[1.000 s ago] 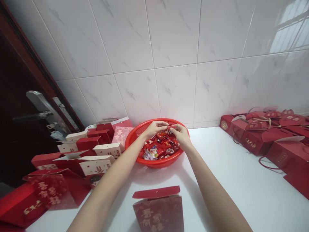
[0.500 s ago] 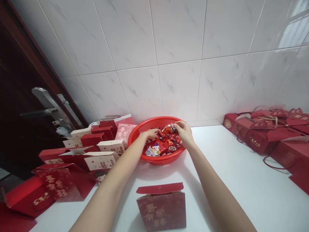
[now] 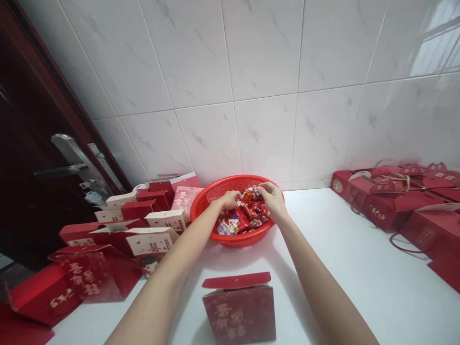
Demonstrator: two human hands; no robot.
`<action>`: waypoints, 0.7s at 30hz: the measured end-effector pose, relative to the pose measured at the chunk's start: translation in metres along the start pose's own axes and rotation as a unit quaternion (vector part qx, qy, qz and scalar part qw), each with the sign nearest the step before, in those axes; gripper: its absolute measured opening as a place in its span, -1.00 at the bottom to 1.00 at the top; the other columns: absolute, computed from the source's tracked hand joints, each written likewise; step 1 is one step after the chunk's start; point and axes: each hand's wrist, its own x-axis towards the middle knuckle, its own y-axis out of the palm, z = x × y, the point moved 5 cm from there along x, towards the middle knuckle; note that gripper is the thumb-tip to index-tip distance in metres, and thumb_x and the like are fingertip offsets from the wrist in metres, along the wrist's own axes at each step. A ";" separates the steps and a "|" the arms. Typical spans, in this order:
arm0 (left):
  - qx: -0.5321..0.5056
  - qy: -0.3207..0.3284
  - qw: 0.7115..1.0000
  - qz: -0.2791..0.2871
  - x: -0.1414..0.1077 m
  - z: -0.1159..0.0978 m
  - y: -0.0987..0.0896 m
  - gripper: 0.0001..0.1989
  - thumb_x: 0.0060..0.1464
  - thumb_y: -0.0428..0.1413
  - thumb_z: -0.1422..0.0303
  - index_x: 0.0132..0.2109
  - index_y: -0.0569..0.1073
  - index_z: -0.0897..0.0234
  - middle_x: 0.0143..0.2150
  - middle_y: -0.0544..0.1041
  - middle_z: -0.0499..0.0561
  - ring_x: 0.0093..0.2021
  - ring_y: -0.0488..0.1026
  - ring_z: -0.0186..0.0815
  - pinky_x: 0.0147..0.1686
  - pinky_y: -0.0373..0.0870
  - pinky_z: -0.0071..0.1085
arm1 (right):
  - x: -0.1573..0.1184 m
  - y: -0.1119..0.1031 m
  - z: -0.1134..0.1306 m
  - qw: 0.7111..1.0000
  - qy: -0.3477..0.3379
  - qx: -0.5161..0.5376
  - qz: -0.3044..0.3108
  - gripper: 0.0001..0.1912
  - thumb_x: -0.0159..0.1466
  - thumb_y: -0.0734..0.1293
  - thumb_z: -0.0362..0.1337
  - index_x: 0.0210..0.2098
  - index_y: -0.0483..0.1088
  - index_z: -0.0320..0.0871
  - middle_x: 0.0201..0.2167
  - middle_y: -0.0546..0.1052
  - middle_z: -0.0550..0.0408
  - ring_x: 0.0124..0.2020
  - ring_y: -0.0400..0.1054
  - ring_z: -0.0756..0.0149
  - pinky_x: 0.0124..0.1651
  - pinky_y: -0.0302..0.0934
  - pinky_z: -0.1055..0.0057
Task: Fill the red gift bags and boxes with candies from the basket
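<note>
Head view: wrapped sweets [image 3: 241, 221] lie in the red basket [image 3: 237, 240], its raised rim probably keeping them gathered. Over it, the right hand [image 3: 274, 199] pinches one sweet [image 3: 256, 193]; the left hand [image 3: 228, 200] curls narrowly, grip unclear. Nearer than the basket, a box [image 3: 242, 311] reads, seemingly, 吾家有喜; sweet brands are illegible.

Tiled wall [image 3: 264, 52] and door [image 3: 25, 129] show an indoor room.
</note>
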 end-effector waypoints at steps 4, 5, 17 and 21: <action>-0.077 0.031 0.996 -0.023 -0.002 -0.009 -0.011 -0.42 -0.41 0.30 0.58 -0.10 0.54 0.25 -0.42 0.46 -0.13 -0.39 0.41 -0.31 -0.40 0.34 -0.46 | 0.000 0.000 0.000 1.000 0.004 0.011 -0.007 -0.80 0.03 0.34 -0.11 -0.44 0.38 -0.10 -0.51 0.49 0.15 -0.45 0.36 0.28 -0.35 0.27 0.34; -0.097 0.040 0.994 -0.026 -0.003 -0.012 -0.013 -0.42 -0.39 0.31 0.56 -0.07 0.53 0.27 -0.39 0.47 -0.11 -0.38 0.42 -0.30 -0.38 0.36 -0.44 | 0.000 0.000 0.000 1.000 0.006 0.015 -0.008 -0.80 0.03 0.34 -0.11 -0.44 0.38 -0.10 -0.50 0.50 0.14 -0.45 0.36 0.28 -0.35 0.27 0.34; -0.300 0.127 0.945 0.038 -0.028 -0.055 -0.018 -0.60 -0.30 0.41 0.16 -0.40 0.49 0.35 -0.44 0.46 -0.09 -0.40 0.39 -0.37 -0.39 0.30 -0.46 | 0.007 -0.005 -0.007 0.999 0.013 0.044 -0.017 -0.77 -0.01 0.40 -0.10 -0.43 0.41 -0.09 -0.46 0.52 0.14 -0.36 0.38 0.23 -0.32 0.28 0.33; -0.330 0.098 0.935 0.087 -0.032 -0.059 -0.012 -0.55 -0.29 0.41 0.12 -0.29 0.55 0.33 -0.31 0.53 0.00 -0.29 0.43 -0.30 -0.34 0.39 -0.41 | 0.007 -0.005 -0.009 0.999 0.019 0.047 -0.014 -0.73 -0.03 0.41 -0.07 -0.42 0.40 -0.09 -0.46 0.52 0.13 -0.40 0.37 0.24 -0.37 0.27 0.34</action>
